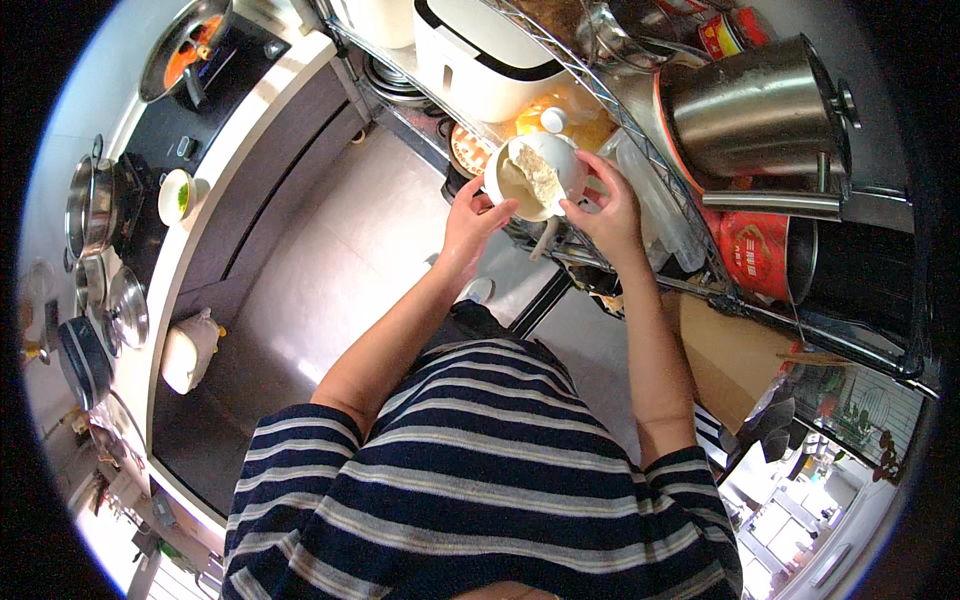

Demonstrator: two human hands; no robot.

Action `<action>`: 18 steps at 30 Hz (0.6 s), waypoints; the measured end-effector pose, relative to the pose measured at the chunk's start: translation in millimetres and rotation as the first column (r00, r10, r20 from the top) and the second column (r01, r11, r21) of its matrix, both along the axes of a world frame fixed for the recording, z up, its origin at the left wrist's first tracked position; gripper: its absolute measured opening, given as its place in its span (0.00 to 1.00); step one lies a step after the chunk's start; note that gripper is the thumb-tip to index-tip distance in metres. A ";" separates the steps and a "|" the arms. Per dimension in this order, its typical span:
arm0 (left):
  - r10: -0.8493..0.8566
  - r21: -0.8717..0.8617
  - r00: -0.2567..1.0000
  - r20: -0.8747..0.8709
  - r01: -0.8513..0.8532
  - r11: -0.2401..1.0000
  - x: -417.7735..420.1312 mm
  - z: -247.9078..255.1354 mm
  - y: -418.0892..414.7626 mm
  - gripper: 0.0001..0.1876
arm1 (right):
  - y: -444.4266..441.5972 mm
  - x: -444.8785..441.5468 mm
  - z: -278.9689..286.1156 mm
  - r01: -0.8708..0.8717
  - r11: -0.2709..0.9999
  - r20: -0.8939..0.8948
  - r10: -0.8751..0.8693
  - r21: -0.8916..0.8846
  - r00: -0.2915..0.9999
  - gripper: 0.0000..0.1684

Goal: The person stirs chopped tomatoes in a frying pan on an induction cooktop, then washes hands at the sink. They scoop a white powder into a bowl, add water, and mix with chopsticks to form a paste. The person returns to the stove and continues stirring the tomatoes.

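Both my hands hold a white bowl [574,166] over the edge of a wire shelf rack. A pale, flour-like powder [536,171] lies heaped inside it, and the bowl is tilted. My left hand [476,217] grips the near left rim, with the thumb over the edge. On the other side my right hand [611,210] has its thumb at the lower rim and its fingers around the outer wall. Whether a second vessel sits against this bowl, I cannot tell. Just beyond it, a white cap [553,120] shows beside a yellow-orange plastic package [592,112].
A white appliance [472,75] and a large stainless steel pot [750,112] stand on the rack [600,82], near a red tin [754,251]. Across the floor, a counter holds a frying pan [187,52] with red-orange food and a small bowl [174,199] of chopped greens.
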State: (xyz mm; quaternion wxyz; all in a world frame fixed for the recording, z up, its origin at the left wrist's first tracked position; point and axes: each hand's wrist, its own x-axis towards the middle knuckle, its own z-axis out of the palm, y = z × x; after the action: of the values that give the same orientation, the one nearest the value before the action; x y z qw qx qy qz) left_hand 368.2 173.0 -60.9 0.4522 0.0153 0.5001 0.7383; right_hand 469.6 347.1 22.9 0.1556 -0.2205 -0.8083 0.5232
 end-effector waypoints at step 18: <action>-0.031 -0.005 0.999 0.032 0.031 1.000 -5.6 -18.1 -1.0 0.32 | -13.1 -3.0 0.7 -0.147 0.847 0.095 0.115 0.511 0.989 0.41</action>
State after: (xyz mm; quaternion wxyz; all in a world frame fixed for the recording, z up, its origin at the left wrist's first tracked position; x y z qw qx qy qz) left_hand 362.5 172.0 -79.0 0.4714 0.0101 0.4947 0.7300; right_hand 466.6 334.0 23.6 0.1483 -0.1309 -0.9364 0.2899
